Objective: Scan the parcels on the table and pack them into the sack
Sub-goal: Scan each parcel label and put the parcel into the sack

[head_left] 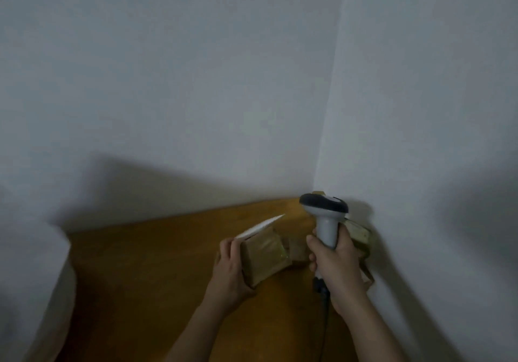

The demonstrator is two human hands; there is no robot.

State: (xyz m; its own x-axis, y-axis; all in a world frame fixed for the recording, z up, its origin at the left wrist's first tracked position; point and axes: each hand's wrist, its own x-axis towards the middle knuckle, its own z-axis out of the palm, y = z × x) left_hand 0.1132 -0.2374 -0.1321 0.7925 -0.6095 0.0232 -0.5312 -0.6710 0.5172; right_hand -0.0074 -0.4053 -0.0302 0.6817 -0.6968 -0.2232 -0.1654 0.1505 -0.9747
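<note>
1. Hands meet at the lower centre of the frame, over an orange-brown wooden table (157,272) set into a corner of pale grey-white walls (196,81).
2. The left hand (228,270) grips a small brown cardboard parcel wrapped in glossy tape (263,255), fingers curled round its left edge, thumb underneath; the parcel is tilted and lifted off the table.
3. A white label (259,226) on the parcel's upper face shows only as a thin bright sliver, edge-on to the camera.
4. The right hand (335,266), just right of the parcel, wraps its fingers round the handle of a grey-and-white handheld barcode scanner with a dark head (325,216), held upright; its head points left, above the parcel.
5. A black cable (325,314) runs down from the scanner's base toward the bottom of the frame.
6. More brown parcels (360,235) lie against the right-hand wall behind the right hand, blurred and partly hidden.
7. A whitish, blurred shape (36,277) fills the lower left; what it is cannot be told.
</note>
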